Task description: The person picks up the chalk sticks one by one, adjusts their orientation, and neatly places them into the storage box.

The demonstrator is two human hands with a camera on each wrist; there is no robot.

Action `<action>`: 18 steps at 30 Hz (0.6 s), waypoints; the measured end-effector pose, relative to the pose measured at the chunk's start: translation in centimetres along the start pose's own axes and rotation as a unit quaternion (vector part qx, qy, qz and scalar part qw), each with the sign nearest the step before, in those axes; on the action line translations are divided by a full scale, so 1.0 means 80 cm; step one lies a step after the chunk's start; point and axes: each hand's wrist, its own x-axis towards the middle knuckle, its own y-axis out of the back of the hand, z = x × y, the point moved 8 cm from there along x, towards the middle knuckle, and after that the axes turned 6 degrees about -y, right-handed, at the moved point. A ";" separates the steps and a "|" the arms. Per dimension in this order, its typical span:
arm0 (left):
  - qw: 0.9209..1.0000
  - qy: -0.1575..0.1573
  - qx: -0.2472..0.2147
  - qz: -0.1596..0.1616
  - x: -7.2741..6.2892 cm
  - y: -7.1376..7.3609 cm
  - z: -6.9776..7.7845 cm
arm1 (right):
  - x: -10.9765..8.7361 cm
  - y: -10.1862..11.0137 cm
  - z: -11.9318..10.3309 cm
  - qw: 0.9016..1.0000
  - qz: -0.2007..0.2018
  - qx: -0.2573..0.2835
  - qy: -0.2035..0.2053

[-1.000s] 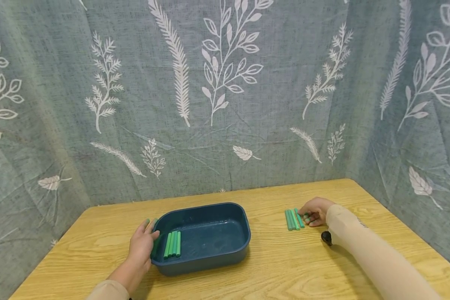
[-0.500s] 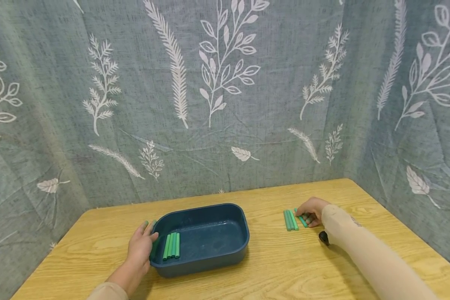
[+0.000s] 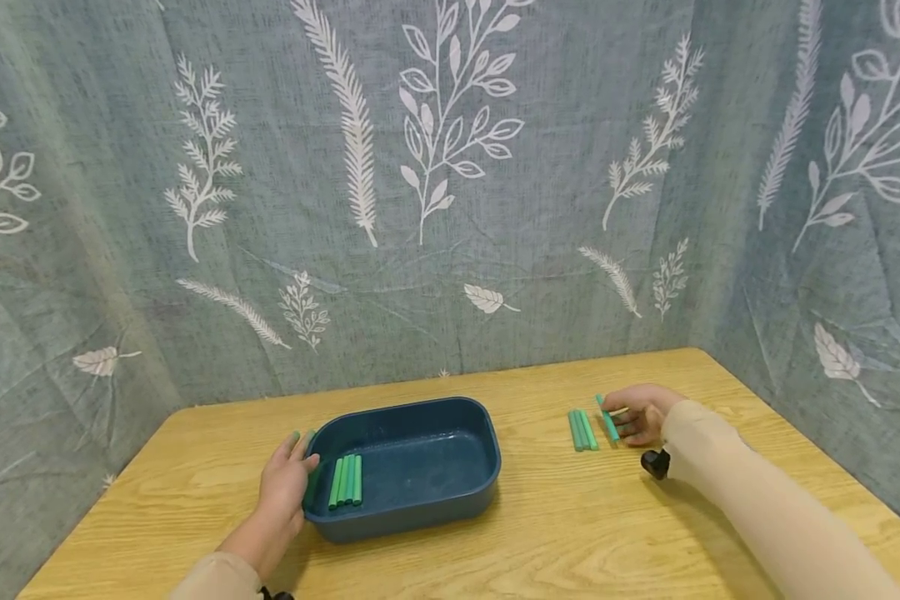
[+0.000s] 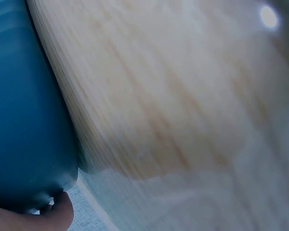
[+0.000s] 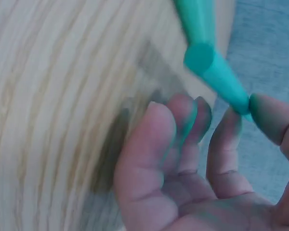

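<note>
My right hand pinches a green chalk stick between thumb and fingertip, just right of a short row of green chalk sticks on the table. Up close in the right wrist view, the held stick slants away from the fingertips, and green smears mark the fingers. On the left, several more green sticks lie side by side inside a dark blue bin. My left hand rests along the bin's left end, fingers extended and thumb at the rim.
Light wood table under everything, its far edge meeting a grey-green curtain with white leaf prints. The curtain also closes off both sides. A small black device sits at the right wrist.
The rightmost chalk stick has come away from the row and up off the table in the right hand's pinch. The left hand stays at the bin.
</note>
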 end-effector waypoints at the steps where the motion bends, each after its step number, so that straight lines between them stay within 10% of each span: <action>1: 1.000 -0.001 -0.001 -0.001 0.001 0.000 0.001 | -0.002 0.001 -0.001 1.000 -0.002 0.002 0.004; 18: 1.000 -0.008 -0.006 0.008 -0.001 0.007 0.003 | -0.021 -0.031 -0.037 0.981 -0.140 0.110 0.076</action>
